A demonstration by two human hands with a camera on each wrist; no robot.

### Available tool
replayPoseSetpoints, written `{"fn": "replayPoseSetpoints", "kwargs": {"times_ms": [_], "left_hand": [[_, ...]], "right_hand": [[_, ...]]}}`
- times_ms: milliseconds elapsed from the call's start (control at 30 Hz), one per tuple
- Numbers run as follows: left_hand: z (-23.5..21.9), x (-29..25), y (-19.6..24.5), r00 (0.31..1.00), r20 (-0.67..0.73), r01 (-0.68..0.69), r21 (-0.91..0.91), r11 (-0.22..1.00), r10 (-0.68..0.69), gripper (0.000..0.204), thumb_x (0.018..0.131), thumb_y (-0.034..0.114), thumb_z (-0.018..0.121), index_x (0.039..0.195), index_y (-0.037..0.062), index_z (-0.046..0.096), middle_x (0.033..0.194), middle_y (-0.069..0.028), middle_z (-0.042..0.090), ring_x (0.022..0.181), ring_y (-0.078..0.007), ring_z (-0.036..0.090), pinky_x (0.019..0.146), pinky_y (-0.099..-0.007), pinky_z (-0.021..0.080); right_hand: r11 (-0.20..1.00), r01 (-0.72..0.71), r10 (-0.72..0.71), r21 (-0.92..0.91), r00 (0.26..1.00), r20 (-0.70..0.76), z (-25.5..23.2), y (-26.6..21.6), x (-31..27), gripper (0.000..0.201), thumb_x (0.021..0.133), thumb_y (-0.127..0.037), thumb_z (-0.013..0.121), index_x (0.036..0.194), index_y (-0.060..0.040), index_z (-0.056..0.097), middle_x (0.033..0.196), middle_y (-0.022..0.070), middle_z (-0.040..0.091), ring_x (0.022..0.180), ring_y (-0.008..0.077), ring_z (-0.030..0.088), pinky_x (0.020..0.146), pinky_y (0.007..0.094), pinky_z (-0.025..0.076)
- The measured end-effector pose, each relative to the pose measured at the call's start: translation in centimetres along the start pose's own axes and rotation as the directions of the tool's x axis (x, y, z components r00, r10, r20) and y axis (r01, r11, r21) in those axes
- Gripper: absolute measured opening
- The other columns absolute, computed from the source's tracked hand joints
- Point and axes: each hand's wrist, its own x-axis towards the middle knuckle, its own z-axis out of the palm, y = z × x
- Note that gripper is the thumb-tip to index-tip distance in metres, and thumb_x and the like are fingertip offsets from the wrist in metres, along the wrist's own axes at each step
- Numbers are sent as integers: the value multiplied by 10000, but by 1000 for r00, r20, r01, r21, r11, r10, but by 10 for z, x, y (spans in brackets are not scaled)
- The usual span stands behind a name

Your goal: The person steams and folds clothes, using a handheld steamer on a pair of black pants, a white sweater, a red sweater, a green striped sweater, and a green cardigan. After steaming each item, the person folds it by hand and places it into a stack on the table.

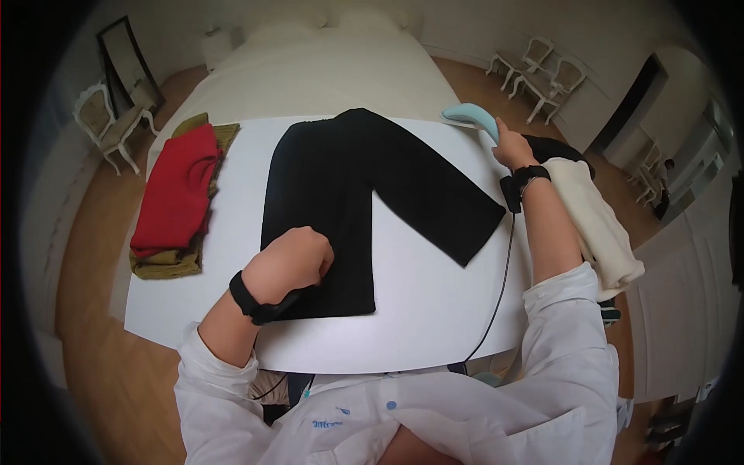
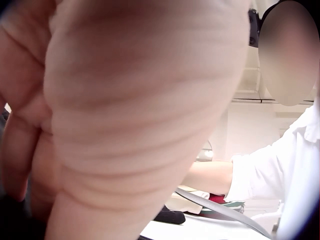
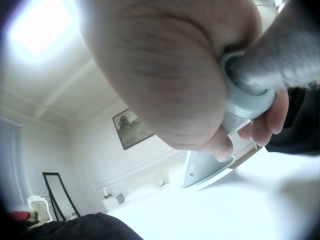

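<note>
Black trousers lie spread on the white board, one leg toward the person and the other slanting right. My left hand is over the lower part of the near leg, its fingers bent downward and loosely curled, with the fingertips hidden in the head view. In the left wrist view the fingers show beside dark cloth. My right hand grips the handle of a light blue handheld steam iron at the board's far right. Its pale plate is tilted close over the white surface in the right wrist view.
Folded red cloth lies on olive garments at left. A rolled cream garment and black cloth sit beside the right arm. The iron's cord crosses the board's right side. A bed stands beyond.
</note>
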Motion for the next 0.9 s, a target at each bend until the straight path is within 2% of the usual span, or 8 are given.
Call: {"fn": "replayPoseSetpoints", "kwargs": {"times_ms": [267, 367, 433, 467, 533, 633, 767, 900], "left_hand": [[-14, -15, 2, 998, 22, 66, -95, 993, -65, 44, 726, 63, 757, 765, 53, 774, 776, -137, 722, 772, -343, 699, 773, -373, 555], [-22, -9, -10, 993, 101, 66, -15, 998, -64, 149, 770, 71, 757, 914, 53, 785, 872, -106, 768, 835, -300, 740, 824, -355, 568], [-37, -11, -37, 985, 133, -49, -409, 911, 113, 286, 834, 108, 786, 1113, 57, 755, 1019, -101, 794, 969, -242, 759, 895, -341, 571], [-56, -13, -47, 962, 273, 137, -492, 860, 2, 406, 873, 154, 815, 1243, 38, 697, 1154, -132, 774, 1093, -218, 732, 971, -333, 554], [-80, -15, -61, 974, 78, 226, -421, 878, -213, 425, 871, 233, 834, 1221, 23, 713, 1185, -167, 760, 1121, -261, 725, 984, -351, 550], [-91, 7, -88, 906, -313, 182, -320, 930, -285, 465, 886, 344, 814, 1220, 32, 725, 1230, -175, 742, 1198, -307, 694, 994, -387, 542], [-64, 45, -114, 792, -457, 256, -354, 900, -405, 480, 868, 364, 820, 1239, 78, 716, 1205, -183, 730, 1277, -349, 634, 1058, -407, 496], [-15, 71, -147, 706, -636, 179, -265, 947, -312, 477, 858, 353, 832, 1238, 91, 710, 1160, -195, 726, 1240, -351, 645, 1032, -397, 507]], "right_hand": [[985, -173, 173, 3, 985, 26, 29, 15, -1, 819, 902, -114, 606, 1653, -204, 291, 1301, 184, 697, 1201, 335, 685, 1020, 452, 549], [975, -222, 222, -18, 966, 131, 22, 14, -10, 830, 904, -135, 613, 1660, -204, 277, 1360, 196, 660, 1239, 350, 667, 1034, 448, 540], [964, -251, 256, -84, 966, 50, 33, 9, -10, 801, 888, -138, 633, 1635, -186, 347, 1380, 198, 626, 1259, 356, 636, 1009, 504, 518], [970, -170, 158, -175, 984, -82, 28, 0, -20, 759, 881, -163, 657, 1599, -176, 411, 1371, 194, 617, 1252, 352, 619, 987, 524, 503], [973, 28, -108, -230, 934, -341, 32, -18, -36, 651, 850, -264, 736, 1467, -125, 585, 1281, 175, 634, 1198, 328, 588, 921, 553, 469], [919, 258, -260, 297, 965, -32, 26, -60, -42, 743, 855, -402, 790, 1483, -76, 563, 1264, 240, 688, 1234, 391, 631, 1003, 527, 504], [903, 276, -340, 328, 927, 156, 37, -93, -57, 746, 867, -408, 796, 1502, -101, 553, 1271, 238, 697, 1215, 402, 652, 1036, 464, 520], [916, 350, -385, 194, 904, 184, 44, -97, -68, 645, 891, -335, 786, 1469, -117, 598, 1243, 201, 714, 1175, 385, 670, 1010, 441, 547]]}}
